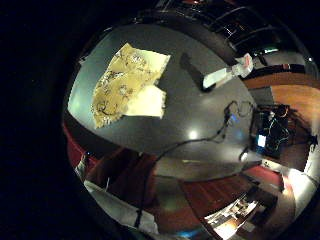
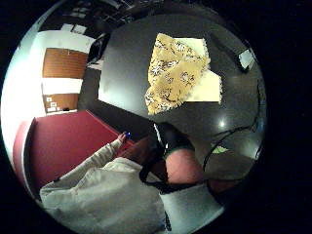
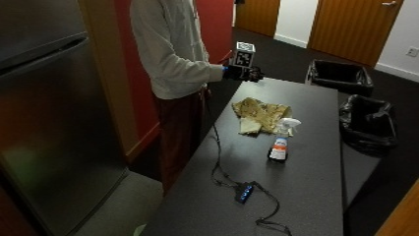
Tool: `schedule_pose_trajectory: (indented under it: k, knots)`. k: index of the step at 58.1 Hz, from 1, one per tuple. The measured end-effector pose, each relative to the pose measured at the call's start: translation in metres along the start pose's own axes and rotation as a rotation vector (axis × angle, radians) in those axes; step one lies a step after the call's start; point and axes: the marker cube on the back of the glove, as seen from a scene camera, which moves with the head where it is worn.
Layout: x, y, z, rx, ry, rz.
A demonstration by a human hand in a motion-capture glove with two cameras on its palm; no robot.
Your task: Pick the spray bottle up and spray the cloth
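Note:
A yellow patterned cloth (image 3: 262,113) lies crumpled on the dark table (image 3: 308,177), with a pale plain layer showing at its near edge. Just in front of it stands a white spray bottle (image 3: 282,142) with an orange label, upright, its trigger head pointing towards the cloth. My gloved right hand (image 3: 243,73) hovers above the table's far left corner, well away from both, and holds nothing. From the palm, the cloth (image 1: 125,85) (image 2: 175,73) and the bottle (image 1: 227,75) both show below on the tabletop.
A black cable runs from the person along the table to a small box with a blue light (image 3: 243,191). Two bins lined with black bags (image 3: 367,120) (image 3: 339,73) stand beyond the table's right edge. A steel fridge (image 3: 52,123) fills the left.

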Motion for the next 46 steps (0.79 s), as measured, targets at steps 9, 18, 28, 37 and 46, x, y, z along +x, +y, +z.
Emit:
schedule_pose_trajectory:
  k: [9, 18, 28, 37, 46]
  knots:
    - [-0.001, -0.001, -0.001, 0.005, -0.027, 0.026]
    - [0.013, 0.003, -0.012, 0.055, -0.085, 0.054]
    - [0.058, 0.017, -0.025, 0.15, -0.071, 0.047]
    - [0.056, 0.022, -0.019, 0.289, -0.161, 0.183]
    - [0.08, 0.036, -0.021, 0.395, -0.235, 0.243]
